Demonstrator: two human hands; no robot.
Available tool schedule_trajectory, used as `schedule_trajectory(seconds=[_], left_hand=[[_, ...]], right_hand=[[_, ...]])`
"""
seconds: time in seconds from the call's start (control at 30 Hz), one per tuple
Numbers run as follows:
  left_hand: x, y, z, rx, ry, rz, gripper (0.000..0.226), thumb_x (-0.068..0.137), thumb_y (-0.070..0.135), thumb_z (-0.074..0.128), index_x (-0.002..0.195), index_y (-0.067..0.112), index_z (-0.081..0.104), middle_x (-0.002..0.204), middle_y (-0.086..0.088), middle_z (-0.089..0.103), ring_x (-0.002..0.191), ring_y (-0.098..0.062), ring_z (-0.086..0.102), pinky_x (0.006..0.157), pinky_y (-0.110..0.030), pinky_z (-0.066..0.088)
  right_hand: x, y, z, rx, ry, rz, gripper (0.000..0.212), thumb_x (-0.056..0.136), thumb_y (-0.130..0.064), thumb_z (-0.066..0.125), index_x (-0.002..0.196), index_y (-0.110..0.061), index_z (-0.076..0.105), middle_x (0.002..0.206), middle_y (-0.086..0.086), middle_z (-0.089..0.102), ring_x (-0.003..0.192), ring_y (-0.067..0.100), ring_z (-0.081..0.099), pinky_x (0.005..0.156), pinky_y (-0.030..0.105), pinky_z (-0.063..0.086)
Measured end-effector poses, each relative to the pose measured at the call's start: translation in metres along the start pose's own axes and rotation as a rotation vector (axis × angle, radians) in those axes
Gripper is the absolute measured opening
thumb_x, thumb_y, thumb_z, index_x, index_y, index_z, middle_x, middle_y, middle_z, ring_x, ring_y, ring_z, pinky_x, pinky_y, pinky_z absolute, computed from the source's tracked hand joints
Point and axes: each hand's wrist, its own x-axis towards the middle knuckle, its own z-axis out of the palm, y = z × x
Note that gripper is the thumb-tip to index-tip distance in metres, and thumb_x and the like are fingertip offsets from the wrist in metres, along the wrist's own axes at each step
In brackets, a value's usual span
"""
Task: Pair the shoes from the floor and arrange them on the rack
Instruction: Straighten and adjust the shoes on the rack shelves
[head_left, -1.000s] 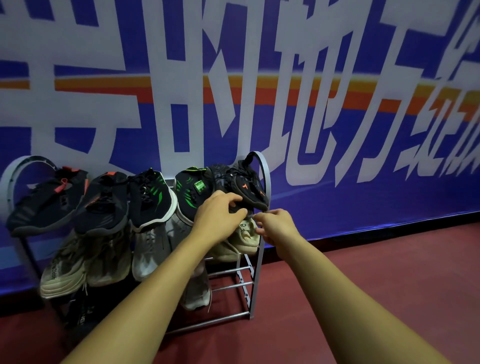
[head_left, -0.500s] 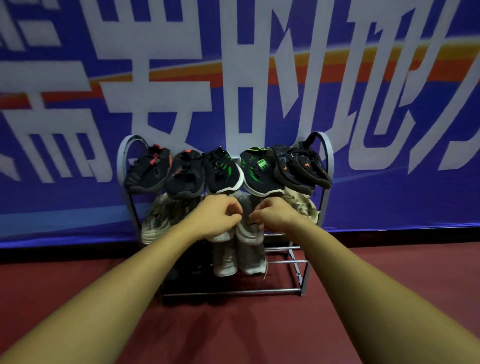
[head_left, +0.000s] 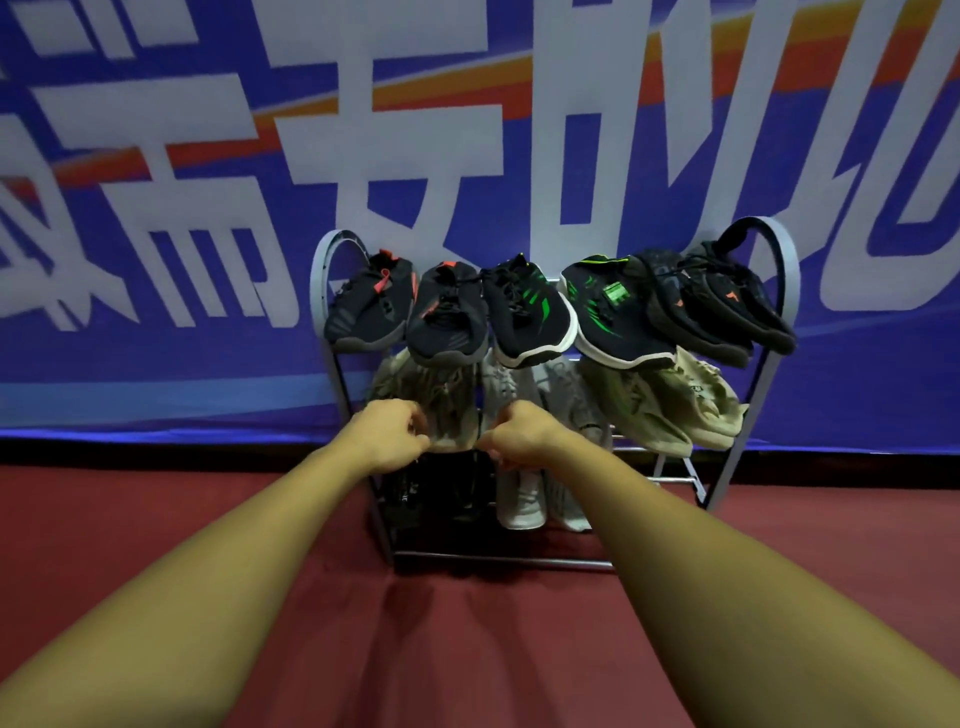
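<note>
Reaching in at the middle shelf, the left hand (head_left: 392, 434) and the right hand (head_left: 522, 436) sit either side of the toe of a khaki shoe (head_left: 447, 400). Both show me their backs. The fingers are curled under, so I cannot tell whether they pinch the toe or only touch it.

My worry is a tug or shove here. The shoe lies tight against its khaki partner on its left, and the toes of the row above hang right over the knuckles. A careless lift of the wrists could, I think, knock one of those down. The rack (head_left: 790, 280) looks light, so a jolt might shake every shelf.

All the shoes I can see are on the rack, and none lie on the red floor (head_left: 156, 519).

- **Top shelf:** a black pair with red trim (head_left: 371, 312), then a black pair with green stripes (head_left: 530, 317). Last is a black pair with orange marks (head_left: 727, 306), overlapped and squeezed against the right hoop. These look likeliest to slide off.
- **Middle shelf:** the khaki pair, a grey pair (head_left: 566, 400) and a cream pair (head_left: 696, 400), toes drooping over the front bar.
- **Bottom shelf:** dark shoes (head_left: 431, 493) I can barely make out, and a pale pair (head_left: 522, 504).
</note>
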Motion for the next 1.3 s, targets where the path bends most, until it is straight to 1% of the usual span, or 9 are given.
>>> schedule_trajectory(seconds=[0.07, 0.17, 0.27, 0.4, 0.8, 0.9, 1.03, 1.2, 1.3], left_hand=[[0.007, -0.004, 0.002, 0.045, -0.009, 0.008, 0.035, 0.088, 0.037, 0.06, 0.12, 0.022, 0.064, 0.113, -0.002, 0.067, 0.105, -0.025, 0.062, 0.079, -0.032, 0.05], [0.015, -0.011, 0.007, 0.106, -0.006, 0.011, 0.042, 0.087, 0.04, 0.061, 0.125, 0.022, 0.058, 0.119, -0.006, 0.059, 0.109, -0.03, 0.059, 0.082, -0.037, 0.05], [0.021, -0.022, 0.011, 0.135, 0.011, -0.03, 0.049, 0.085, 0.041, 0.064, 0.129, 0.023, 0.053, 0.125, -0.007, 0.051, 0.114, -0.033, 0.056, 0.088, -0.041, 0.05], [0.026, -0.035, 0.018, 0.148, 0.018, -0.073, 0.055, 0.084, 0.034, 0.066, 0.134, 0.02, 0.047, 0.136, -0.008, 0.042, 0.119, -0.036, 0.052, 0.092, -0.044, 0.049], [0.04, -0.041, 0.03, 0.147, 0.013, -0.219, 0.047, 0.089, 0.019, 0.062, 0.135, 0.018, 0.049, 0.142, -0.012, 0.033, 0.122, -0.037, 0.05, 0.096, -0.046, 0.049], [0.041, -0.04, 0.032, 0.152, 0.059, -0.243, 0.039, 0.093, 0.017, 0.056, 0.132, 0.02, 0.049, 0.134, -0.013, 0.037, 0.118, -0.039, 0.052, 0.09, -0.045, 0.047], [0.04, -0.044, 0.033, 0.132, 0.08, -0.261, 0.039, 0.095, 0.014, 0.052, 0.132, 0.027, 0.049, 0.13, -0.013, 0.039, 0.114, -0.04, 0.054, 0.083, -0.044, 0.047], [0.037, -0.048, 0.031, 0.15, 0.128, -0.233, 0.039, 0.097, 0.013, 0.047, 0.134, 0.026, 0.048, 0.129, -0.014, 0.043, 0.114, -0.043, 0.055, 0.087, -0.048, 0.049], [0.036, -0.047, 0.018, 0.052, 0.228, -0.277, 0.04, 0.097, 0.014, 0.046, 0.136, 0.024, 0.047, 0.128, -0.017, 0.045, 0.113, -0.046, 0.055, 0.09, -0.048, 0.048]], right_hand=[[0.009, -0.002, 0.011, 0.014, -0.015, 0.015, 0.015, 0.083, -0.021, 0.067, 0.078, -0.007, 0.064, 0.074, 0.012, 0.066, 0.064, 0.025, 0.065, 0.064, 0.038, 0.059], [0.022, -0.007, 0.025, 0.025, -0.053, 0.017, 0.019, 0.085, -0.026, 0.069, 0.076, -0.011, 0.062, 0.078, 0.011, 0.065, 0.067, 0.027, 0.064, 0.064, 0.035, 0.054], [0.035, -0.012, 0.038, 0.02, -0.063, 0.004, 0.031, 0.081, -0.037, 0.072, 0.092, -0.008, 0.067, 0.086, 0.013, 0.068, 0.076, 0.031, 0.071, 0.074, 0.039, 0.061], [0.049, -0.014, 0.047, -0.027, -0.013, 0.026, 0.048, 0.078, -0.042, 0.074, 0.105, -0.003, 0.066, 0.094, 0.014, 0.072, 0.077, 0.027, 0.071, 0.064, 0.036, 0.058], [0.041, -0.017, 0.042, -0.123, -0.024, -0.009, 0.026, 0.086, -0.036, 0.067, 0.083, -0.011, 0.061, 0.089, 0.012, 0.073, 0.079, 0.028, 0.073, 0.079, 0.04, 0.06], [0.032, -0.018, 0.038, -0.122, -0.071, -0.036, 0.027, 0.089, -0.034, 0.066, 0.073, -0.018, 0.051, 0.08, 0.006, 0.066, 0.075, 0.027, 0.068, 0.07, 0.038, 0.057], [0.03, -0.012, 0.034, -0.171, -0.104, -0.049, 0.018, 0.09, -0.025, 0.065, 0.076, -0.017, 0.055, 0.084, 0.005, 0.064, 0.073, 0.025, 0.069, 0.047, 0.023, 0.048], [0.016, -0.011, 0.022, -0.19, -0.113, -0.068, 0.012, 0.09, -0.023, 0.065, 0.081, -0.019, 0.057, 0.079, 0.002, 0.062, 0.067, 0.021, 0.068, 0.056, 0.029, 0.053], [0.009, -0.01, 0.013, -0.205, -0.086, -0.075, 0.019, 0.089, -0.023, 0.065, 0.075, -0.022, 0.054, 0.073, 0.0, 0.059, 0.055, 0.014, 0.061, 0.045, 0.021, 0.046]])
